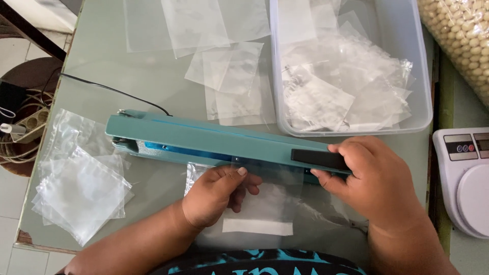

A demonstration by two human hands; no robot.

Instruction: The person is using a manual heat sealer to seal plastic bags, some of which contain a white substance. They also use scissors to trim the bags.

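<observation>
Near the counter's front edge, the right hand (374,175) gripped the teal sealer (214,142) by its black handle (320,159), while the left hand (219,193) pinched a clear bag (265,203), its mouth fed under the sealer's arm.

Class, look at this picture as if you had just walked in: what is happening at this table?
A person is working a teal heat sealer. The right hand presses on its black handle, while the left hand holds a small clear plastic bag with its edge under the sealer's arm. Loose clear bags lie at the left, more fill a clear plastic tub, and a white scale sits at the right.
</observation>
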